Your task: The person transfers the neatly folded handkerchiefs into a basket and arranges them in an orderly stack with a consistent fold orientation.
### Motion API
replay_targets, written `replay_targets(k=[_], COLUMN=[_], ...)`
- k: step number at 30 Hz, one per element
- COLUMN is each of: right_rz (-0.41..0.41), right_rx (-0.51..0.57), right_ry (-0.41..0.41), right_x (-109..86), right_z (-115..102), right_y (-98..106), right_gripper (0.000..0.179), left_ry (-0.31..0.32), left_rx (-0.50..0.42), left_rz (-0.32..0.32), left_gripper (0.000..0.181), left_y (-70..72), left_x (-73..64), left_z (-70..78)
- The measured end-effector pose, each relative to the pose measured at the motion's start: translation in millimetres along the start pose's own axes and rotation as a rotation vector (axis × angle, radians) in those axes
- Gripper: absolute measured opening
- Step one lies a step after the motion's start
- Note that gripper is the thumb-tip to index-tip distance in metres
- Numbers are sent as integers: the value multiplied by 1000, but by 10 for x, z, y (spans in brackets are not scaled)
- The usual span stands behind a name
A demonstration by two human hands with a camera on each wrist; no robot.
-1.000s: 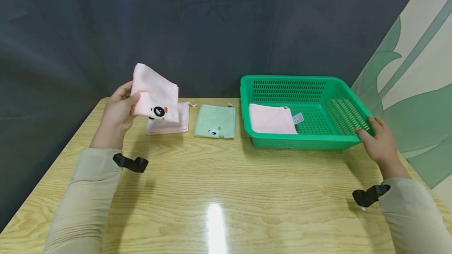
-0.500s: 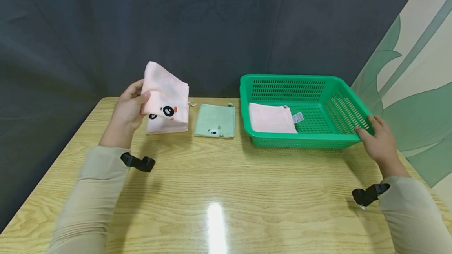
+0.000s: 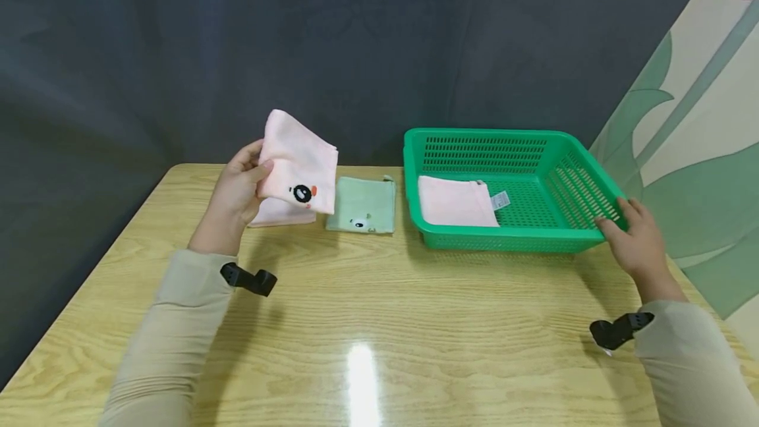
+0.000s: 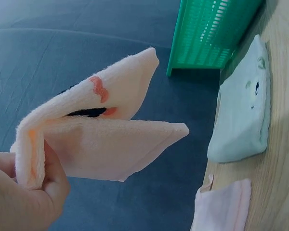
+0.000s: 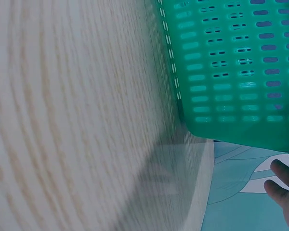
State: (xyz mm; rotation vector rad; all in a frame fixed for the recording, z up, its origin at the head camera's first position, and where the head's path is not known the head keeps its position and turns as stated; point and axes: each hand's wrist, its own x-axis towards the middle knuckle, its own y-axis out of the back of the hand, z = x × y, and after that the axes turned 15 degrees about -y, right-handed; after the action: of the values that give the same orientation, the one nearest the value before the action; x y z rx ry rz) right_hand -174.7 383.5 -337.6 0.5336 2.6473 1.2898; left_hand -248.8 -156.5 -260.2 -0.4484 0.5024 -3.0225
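Observation:
My left hand (image 3: 236, 183) pinches a folded pink towel (image 3: 299, 163) by its left edge, raised above the table. The towel has a black embroidered eye and orange marks; in the left wrist view its folded layers (image 4: 115, 144) spread apart. Behind it another pink towel (image 3: 279, 214) lies on the table, mostly covered from the head view. A folded green towel (image 3: 364, 199) lies to its right. My right hand (image 3: 637, 236) grips the right front corner of a green plastic basket (image 3: 516, 237), thumb over the rim. A pink towel (image 3: 453, 201) with a white tag lies inside at the left.
The wooden table (image 3: 450, 335) ends at a dark curtain (image 3: 296, 38) along the back. A wall panel with painted leaves (image 3: 705, 183) stands on the right. Black wrist cameras sit on both sleeves.
My left hand has carried the pink towel to the right, from over the pink towel on the table to partly over the green one. The right hand and basket have stayed in place.

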Motion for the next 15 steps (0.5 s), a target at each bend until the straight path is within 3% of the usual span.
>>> replay_targets(k=[15], right_rz=[-4], right_rx=[-5], right_ry=[-13], right_x=[2], right_z=[-2], right_y=[-11], right_gripper=[60], left_ry=[10], left_rx=[-33], left_rz=[-6], left_gripper=[35], left_y=[-171], left_x=[9], left_z=[-106])
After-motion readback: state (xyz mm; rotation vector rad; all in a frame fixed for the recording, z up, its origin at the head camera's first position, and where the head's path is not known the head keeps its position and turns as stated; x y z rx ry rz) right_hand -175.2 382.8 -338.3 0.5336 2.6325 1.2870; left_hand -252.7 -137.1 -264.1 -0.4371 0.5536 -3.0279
